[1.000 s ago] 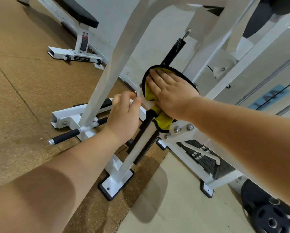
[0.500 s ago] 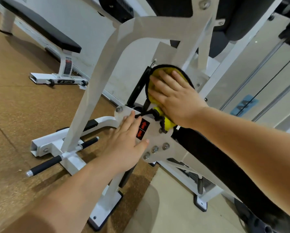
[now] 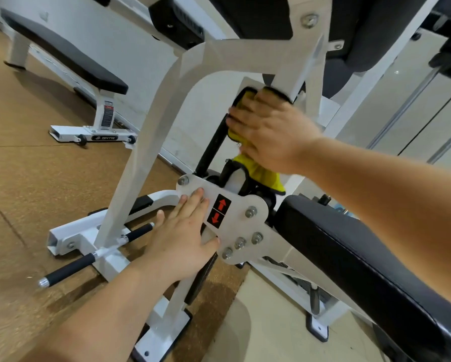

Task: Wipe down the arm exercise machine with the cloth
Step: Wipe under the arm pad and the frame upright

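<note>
Right hand, flat, is pushing cloth higher up frame, wipe advancing; left hand, spread, is bracing plate

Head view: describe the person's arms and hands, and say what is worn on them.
The left hand and the right hand are both bare, with no glove, ring, watch or band in view. The left arm and the right arm are uncovered as far as the frame reaches, and no sleeve shows. The right hand is slightly motion-blurred.
</note>
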